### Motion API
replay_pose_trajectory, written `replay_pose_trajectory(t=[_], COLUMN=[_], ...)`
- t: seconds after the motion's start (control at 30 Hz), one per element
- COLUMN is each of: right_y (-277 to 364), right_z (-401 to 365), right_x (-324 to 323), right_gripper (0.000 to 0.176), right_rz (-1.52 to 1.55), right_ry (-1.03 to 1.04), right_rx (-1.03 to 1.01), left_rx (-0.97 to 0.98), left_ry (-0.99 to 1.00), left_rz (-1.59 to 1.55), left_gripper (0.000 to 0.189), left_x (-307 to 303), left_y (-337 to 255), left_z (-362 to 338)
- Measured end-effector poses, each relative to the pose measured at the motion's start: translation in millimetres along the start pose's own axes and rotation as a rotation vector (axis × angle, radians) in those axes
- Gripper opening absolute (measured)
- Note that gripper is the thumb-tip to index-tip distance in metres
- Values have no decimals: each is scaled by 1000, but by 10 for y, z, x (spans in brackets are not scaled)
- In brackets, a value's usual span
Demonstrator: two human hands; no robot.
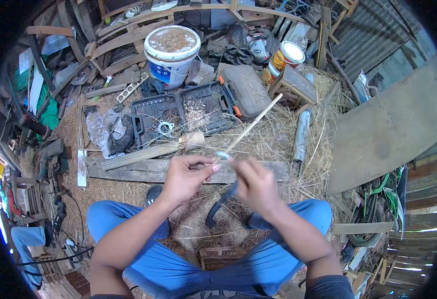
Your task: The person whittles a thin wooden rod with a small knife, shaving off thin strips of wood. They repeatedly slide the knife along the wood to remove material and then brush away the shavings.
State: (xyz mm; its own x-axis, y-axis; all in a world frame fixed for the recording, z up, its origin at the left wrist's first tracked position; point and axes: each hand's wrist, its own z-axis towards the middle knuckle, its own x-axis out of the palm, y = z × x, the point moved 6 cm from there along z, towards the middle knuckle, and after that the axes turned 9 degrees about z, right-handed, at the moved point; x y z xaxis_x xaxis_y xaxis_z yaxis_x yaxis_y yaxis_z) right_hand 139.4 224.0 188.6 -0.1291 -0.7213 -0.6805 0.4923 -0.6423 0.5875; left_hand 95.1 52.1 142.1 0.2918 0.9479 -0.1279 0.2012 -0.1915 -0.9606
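Observation:
A thin, pale wooden stick (255, 123) slants up and to the right in front of me. A small whitish band or strip (223, 155) sits at its lower end; what it is made of I cannot make out. My left hand (191, 175) pinches that lower end between thumb and forefinger. Close against the band on the right, my right hand (256, 184) has its fingers curled together, slightly smeared by motion; what lies in them is hidden. Below the hands, a dark curved tool or handle (220, 205) stands between my feet.
Ahead lie a wooden plank (128, 172), an open black tool case (156, 117) with shavings and a closed case (246, 89). Behind them stand a white-and-blue bucket (171, 70) and paint cans (288, 55). A large board (390, 129) leans at right. Straw and shavings cover the ground.

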Motion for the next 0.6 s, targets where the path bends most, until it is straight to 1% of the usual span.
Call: replay_pose_trajectory(t=[0.07, 0.1, 0.17, 0.2, 0.27, 0.3, 0.33, 0.4, 0.43, 0.47, 0.53, 0.6], right_y=[-124, -220, -493, -461, -226, -89, -111, -245, -383, -392, -389, -321], right_z=[75, 135, 279, 250, 120, 73, 84, 139, 192, 184, 210, 189], right_x=[-77, -137, -428, -422, -208, -107, -100, -215, -306, -331, -387, -356], right_gripper=[28, 28, 29, 29, 28, 26, 26, 24, 23, 23, 21, 20], right_rz=[-23, -17, 7, 0, 52, 98, 106, 68, 61, 57, 80, 88], right_ry=[-59, -56, -273, -273, -163, -103, -105, -202, -306, -301, -308, -295], right_rx=[-16, -5, 172, 167, 9, 4, 6, 31, 66, 62, 104, 86], left_rx=[-12, -25, -81, -75, -112, -115, -104, -102, -108, -108, -131, -167], left_ry=[56, 59, 131, 132, 238, 238, 271, 303, 353, 403, 387, 367], left_rz=[-29, -27, -155, -160, -318, -313, -322, -335, -335, -337, -319, -294], left_gripper=[24, 24, 29, 29, 34, 34, 36, 39, 41, 44, 45, 46], left_x=[22, 22, 88, 98, 152, 147, 150, 125, 136, 159, 145, 119], left_y=[40, 46, 9, 23, 90, 81, 50, 15, -23, -52, -24, 8], left_z=[15, -18, -54, -38, -8, 3, 18, -6, -37, -58, -32, -25])
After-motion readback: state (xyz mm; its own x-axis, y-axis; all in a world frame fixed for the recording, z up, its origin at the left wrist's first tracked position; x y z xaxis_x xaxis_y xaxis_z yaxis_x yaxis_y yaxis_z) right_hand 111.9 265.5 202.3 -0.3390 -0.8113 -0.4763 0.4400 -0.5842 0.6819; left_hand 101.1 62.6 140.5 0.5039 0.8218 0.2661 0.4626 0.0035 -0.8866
